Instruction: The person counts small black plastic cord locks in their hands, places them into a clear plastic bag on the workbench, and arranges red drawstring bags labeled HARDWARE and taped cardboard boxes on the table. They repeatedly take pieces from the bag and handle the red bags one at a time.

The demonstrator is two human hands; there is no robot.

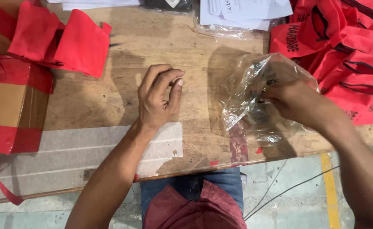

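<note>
On the wooden bench, nothing looks packed yet. A heap of red fabric bags lies right, more red bags and a cardboard box left, white papers at the top. The right hand reaches inside a clear plastic bag, grip hidden. The left hand rests pinched, holding nothing visible.

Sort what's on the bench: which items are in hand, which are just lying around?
In hand:
- clear plastic bag, right hand reaching inside it
- left hand, fingers pinched, holding nothing visible

Lying about:
- red fabric bags
- red cloth pieces
- cardboard box
- papers
</note>
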